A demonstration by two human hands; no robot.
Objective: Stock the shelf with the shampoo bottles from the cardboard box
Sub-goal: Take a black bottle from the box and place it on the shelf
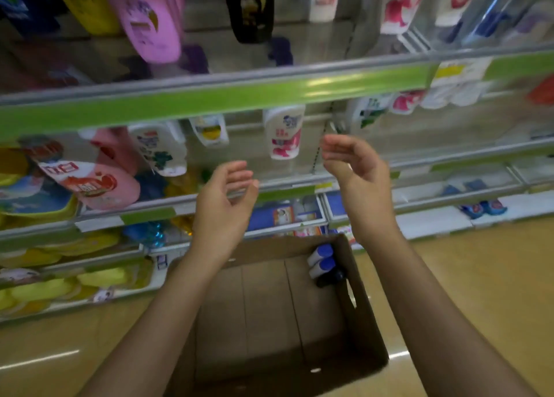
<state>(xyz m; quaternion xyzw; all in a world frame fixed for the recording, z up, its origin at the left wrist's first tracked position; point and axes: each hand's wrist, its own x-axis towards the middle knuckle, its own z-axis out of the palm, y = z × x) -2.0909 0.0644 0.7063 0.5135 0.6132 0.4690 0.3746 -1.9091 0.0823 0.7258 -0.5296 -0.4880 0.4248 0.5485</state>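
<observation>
Head view, frame somewhat motion-blurred. I see both bare forearms raised in front of the shelving, palms turned toward each other, with a gap between them. My left hand (226, 195) holds nothing; its fingers are relaxed and loosely curled, lying close together, tips in front of the green-edged rail of the middle shelf (287, 186). My right hand (349, 162) sits slightly higher and is likewise empty, fingers gently bent and close together, thumb apart from them, tips pointing left toward a white shampoo bottle with a pink label (283, 132) that stands on that shelf, just beside the fingertips in the frame; I cannot tell whether they touch. Left of it on the same shelf stand a small white bottle with a yellow label (209, 129), a white bottle with a green leaf print (160, 147) and pink bottles (99, 180), the nearest pink one tilted. Below my wrists the cardboard box (368, 321) stands open on the tan floor (479, 291), near the base of the shelving. Its bottom is mostly bare brown card; in the far right corner lie the remaining bottles (323, 263), two with white bodies and blue caps and one dark one, touching each other against the right wall. The upper shelf (209, 96) carries a lilac bottle (144, 18), a yellow one (87, 3) and a black one (248, 6). Lower shelves hold yellow packs (45, 288) at left and blue items (482, 207) at right.
</observation>
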